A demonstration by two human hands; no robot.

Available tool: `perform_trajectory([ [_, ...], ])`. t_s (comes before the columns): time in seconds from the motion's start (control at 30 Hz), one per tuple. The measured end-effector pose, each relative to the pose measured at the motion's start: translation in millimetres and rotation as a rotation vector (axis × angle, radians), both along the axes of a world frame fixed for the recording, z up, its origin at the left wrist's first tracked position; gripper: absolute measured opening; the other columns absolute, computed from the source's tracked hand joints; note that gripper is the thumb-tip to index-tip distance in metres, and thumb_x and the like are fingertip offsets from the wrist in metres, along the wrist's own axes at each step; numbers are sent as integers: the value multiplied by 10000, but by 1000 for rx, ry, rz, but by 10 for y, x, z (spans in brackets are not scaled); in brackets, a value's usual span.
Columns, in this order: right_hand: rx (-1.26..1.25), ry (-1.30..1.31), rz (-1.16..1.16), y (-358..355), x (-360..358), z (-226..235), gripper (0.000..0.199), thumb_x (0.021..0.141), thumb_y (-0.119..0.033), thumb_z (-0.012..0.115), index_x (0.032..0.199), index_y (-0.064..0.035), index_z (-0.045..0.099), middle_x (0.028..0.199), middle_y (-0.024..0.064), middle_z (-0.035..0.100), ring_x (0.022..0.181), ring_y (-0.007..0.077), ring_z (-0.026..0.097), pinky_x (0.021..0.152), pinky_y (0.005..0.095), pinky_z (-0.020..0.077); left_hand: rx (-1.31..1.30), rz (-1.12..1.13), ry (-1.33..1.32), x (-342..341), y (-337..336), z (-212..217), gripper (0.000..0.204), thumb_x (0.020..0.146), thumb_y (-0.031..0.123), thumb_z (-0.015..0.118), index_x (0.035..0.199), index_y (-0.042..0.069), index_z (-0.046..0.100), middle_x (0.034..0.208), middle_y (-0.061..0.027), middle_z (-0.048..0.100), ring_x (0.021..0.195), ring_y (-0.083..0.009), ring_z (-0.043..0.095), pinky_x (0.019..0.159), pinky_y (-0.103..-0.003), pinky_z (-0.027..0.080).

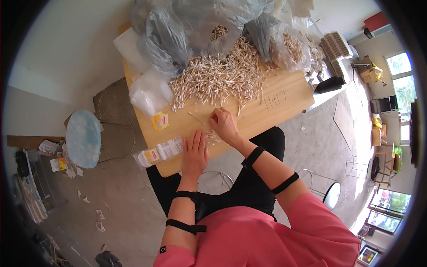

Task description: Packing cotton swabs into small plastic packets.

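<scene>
My left hand [195, 153] lies flat near the table's front edge, fingers stretched out and open. It rests over the end of a clear plastic packet [170, 148] and beside a small row of cotton swabs [212, 139] poking out to its right. My right hand [224, 126] is closed just above that row, fingertips curled together; what they hold, if anything, is hidden. One loose cotton swab [196, 118] lies left of the right fingertips. Beyond both hands spreads a large heap of cotton swabs [218, 82] with wooden sticks and white tips.
Grey plastic bags [164, 40] cover the back of the wooden table [289, 91]. At its left are a stack of clear bags [151, 92] and a yellow card [160, 121]. A dark bottle-like object [329, 84] stands past the right edge; a round stool [83, 139] is at left.
</scene>
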State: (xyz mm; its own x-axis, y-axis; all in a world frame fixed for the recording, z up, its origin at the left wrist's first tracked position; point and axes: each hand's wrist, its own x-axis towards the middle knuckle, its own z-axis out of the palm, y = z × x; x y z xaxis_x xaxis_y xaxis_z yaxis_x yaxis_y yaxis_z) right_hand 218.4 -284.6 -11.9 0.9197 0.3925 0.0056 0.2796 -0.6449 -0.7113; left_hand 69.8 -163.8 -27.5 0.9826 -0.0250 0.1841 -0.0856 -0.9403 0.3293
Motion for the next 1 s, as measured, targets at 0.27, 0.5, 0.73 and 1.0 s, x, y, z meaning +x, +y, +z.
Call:
perform_trajectory([
  [0.27,61,-119,84,178,-133,9,125,827,-145,679,887,-36,669,942,131,620,840,376,647,729,457,532,9,-4,-8,14,-1,-3,623,890,186,580,1455,-12,407,1552,-134,361,1465,-300,302,1220,-571,177],
  [0.5,105,-94,271,-96,-88,97,127,851,-164,687,915,-55,689,941,136,648,828,351,660,695,434,531,-12,12,14,30,-10,23,651,888,178,564,1475,-25,368,1576,-162,321,1482,-309,277,1223,-585,146],
  [0.73,46,-158,-170,371,273,120,166,853,-199,702,911,-48,666,864,161,669,785,364,660,659,451,520,-7,8,25,44,-14,49,626,884,180,557,1455,-24,398,1559,-157,343,1471,-313,292,1222,-583,153],
  [1.0,53,-18,193,-119,8,135,124,851,-172,696,901,-59,681,987,142,645,841,364,656,701,439,525,-56,18,-41,24,25,14,718,868,197,630,1496,14,334,1566,-150,325,1469,-322,283,1213,-582,179],
])
